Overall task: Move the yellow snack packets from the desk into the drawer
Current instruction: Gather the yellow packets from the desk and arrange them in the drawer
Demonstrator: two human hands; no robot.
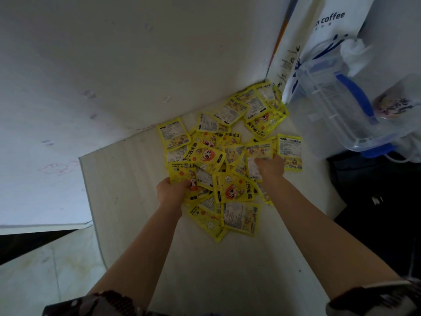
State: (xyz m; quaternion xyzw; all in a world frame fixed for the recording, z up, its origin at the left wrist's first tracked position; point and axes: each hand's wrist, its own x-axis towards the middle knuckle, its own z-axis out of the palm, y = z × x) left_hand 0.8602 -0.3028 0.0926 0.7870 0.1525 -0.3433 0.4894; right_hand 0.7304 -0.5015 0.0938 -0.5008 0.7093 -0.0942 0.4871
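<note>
So the flat yellow foil snack packets (pixel 224 156) are dumped in one loose overlapping heap on the pale wood-grain desk (pixel 127 179), spilling back toward the far right corner by the wall. No drawer in view at all, so nothing's been moved yet as far as I can tell. Left hand (pixel 170 191) is curled around a packet at the near left edge of the pile, right hand (pixel 270 167) is pinching one or two on the right side, probably grabbing from both flanks to scoop more per trip. Clear plastic box with blue clips (pixel 337 106) sits far right, just beside the heap.
</note>
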